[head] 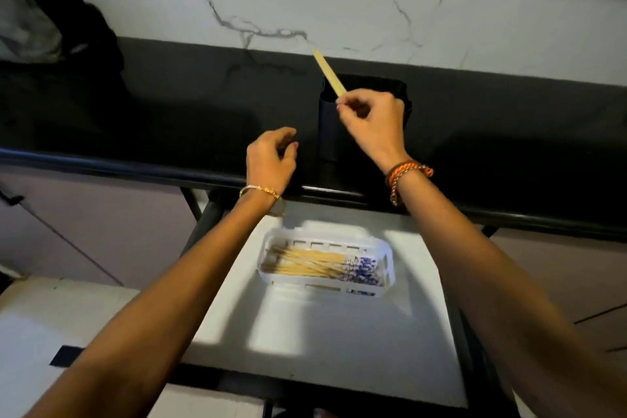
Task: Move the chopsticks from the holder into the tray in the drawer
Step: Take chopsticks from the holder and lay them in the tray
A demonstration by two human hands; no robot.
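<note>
Open drawer point(325, 343): white tray point(386, 268) holds a pile of chopsticks point(315, 265), patterned ends to the right. Left hand point(271, 159) over the black counter point(135, 119) edge, fingers loosely curled, holding nothing. Beyond, right hand point(369, 122) pinches one chopstick point(329, 73), tilted up-left, over the black holder point(327, 125). Holder's contents can't be seen.

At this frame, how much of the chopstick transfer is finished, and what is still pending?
Done: a pile of chopsticks already lies in the white tray in the open drawer. In hand: the right hand pinches one chopstick at the black holder. The left hand holds nothing. Left: placing this one in the tray; whether more remain inside the holder cannot be seen.
</note>
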